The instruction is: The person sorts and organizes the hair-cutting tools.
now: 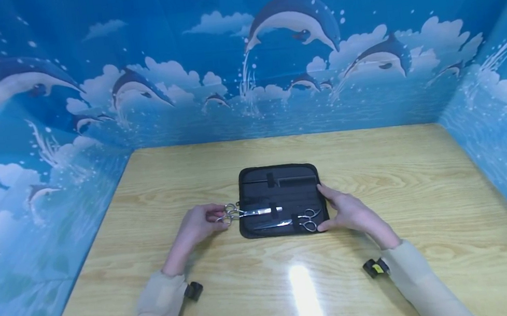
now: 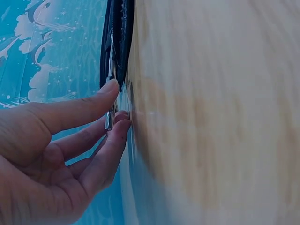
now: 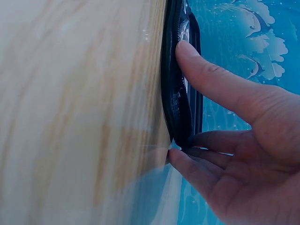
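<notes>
A black zip case (image 1: 293, 198) lies open and flat on the table. My left hand (image 1: 197, 226) is at its left side, thumb and fingers pinching the finger rings of silver hair scissors (image 1: 255, 212). The blades of these scissors pass under a black strap in the case, while the rings stick out past the edge. On the right, my right hand (image 1: 352, 213) grips the case's edge, thumb at the near corner. In the right wrist view that thumb (image 3: 206, 70) presses the zipped rim. Strapped along the near side is a second pair of scissors (image 1: 282, 223), rings toward the right.
A dark comb (image 1: 297, 180) is tucked in the far part of the case. The wood-grain table (image 1: 375, 154) is bordered by blue dolphin-print sheeting (image 1: 212, 121) at the back and sides. A bright glare spot (image 1: 306, 298) lies on the near tabletop.
</notes>
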